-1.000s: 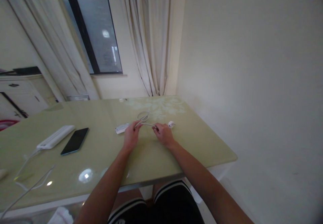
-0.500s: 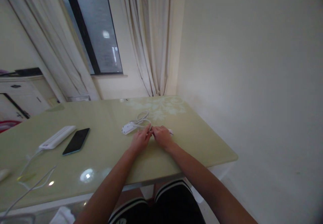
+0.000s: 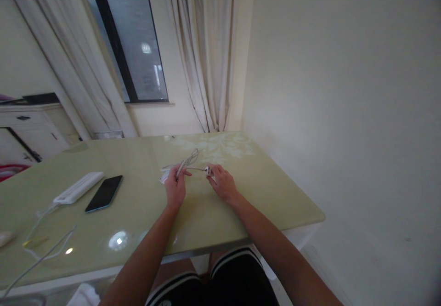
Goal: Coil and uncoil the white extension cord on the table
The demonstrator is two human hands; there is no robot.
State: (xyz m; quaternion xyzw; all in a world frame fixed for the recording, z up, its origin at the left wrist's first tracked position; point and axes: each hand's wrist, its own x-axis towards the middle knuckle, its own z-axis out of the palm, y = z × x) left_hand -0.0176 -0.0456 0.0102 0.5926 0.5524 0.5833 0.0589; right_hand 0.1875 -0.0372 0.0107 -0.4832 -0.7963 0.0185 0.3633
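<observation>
A white cable (image 3: 189, 160) lies looped on the pale green table (image 3: 144, 200), just beyond my hands. My left hand (image 3: 175, 187) is closed around a bunch of the cable's strands, lifting them off the table. My right hand (image 3: 222, 183) pinches the cable's small white plug end (image 3: 207, 170). A stretch of cable runs taut between the two hands. A flat white piece (image 3: 164, 176) joined to the cable lies partly hidden behind my left hand.
A white power strip (image 3: 77, 187) and a black phone (image 3: 104, 193) lie at the left of the table, with thin white cords (image 3: 41, 246) trailing toward the near left edge. A wall stands to the right, curtains and a window behind.
My hands were together over the cable half a second ago. They have drawn apart, the left one going left with a bunch of cable, and the loops now stand higher off the table.
</observation>
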